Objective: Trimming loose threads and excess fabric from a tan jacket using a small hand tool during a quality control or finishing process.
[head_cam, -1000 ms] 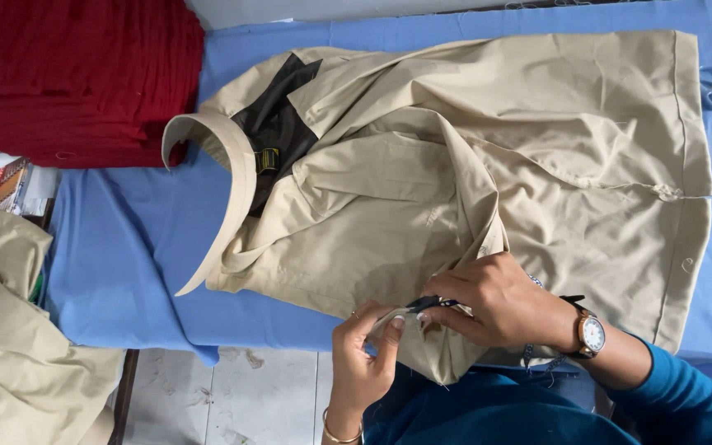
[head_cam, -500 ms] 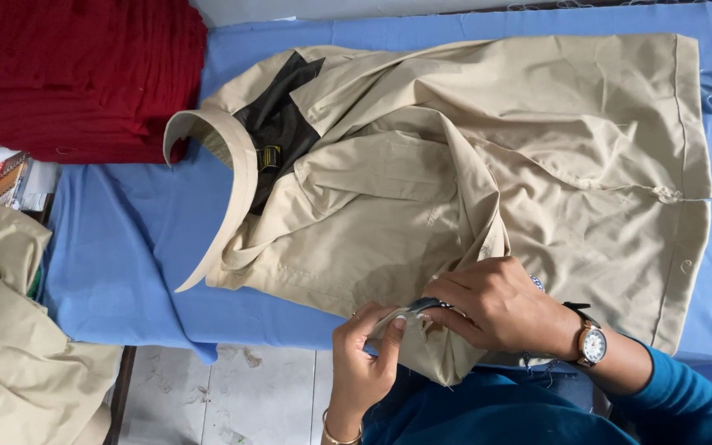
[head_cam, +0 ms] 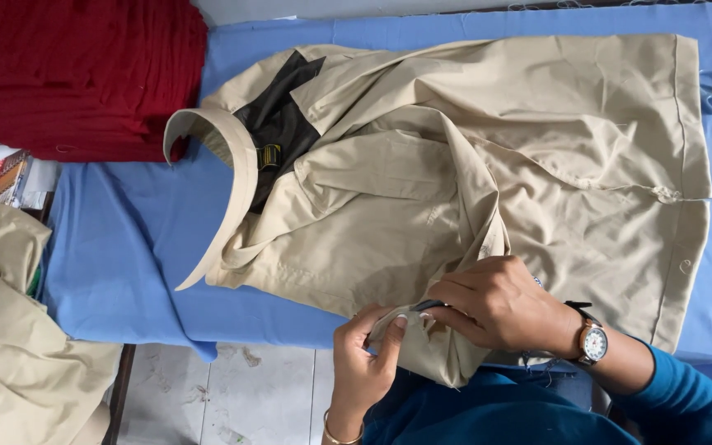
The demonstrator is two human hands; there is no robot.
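Both hands pinch the shirt (head_cam: 455, 206) hem at the worktop's (head_cam: 125, 264) near edge — my right hand (head_cam: 496, 305) grips a small tool, which could nick my left hand (head_cam: 364, 363).

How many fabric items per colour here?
Beige: 2, the shirt under both hands and a pile at left
Red: 1, cloth
Blue: 1, table cover
Total: 4
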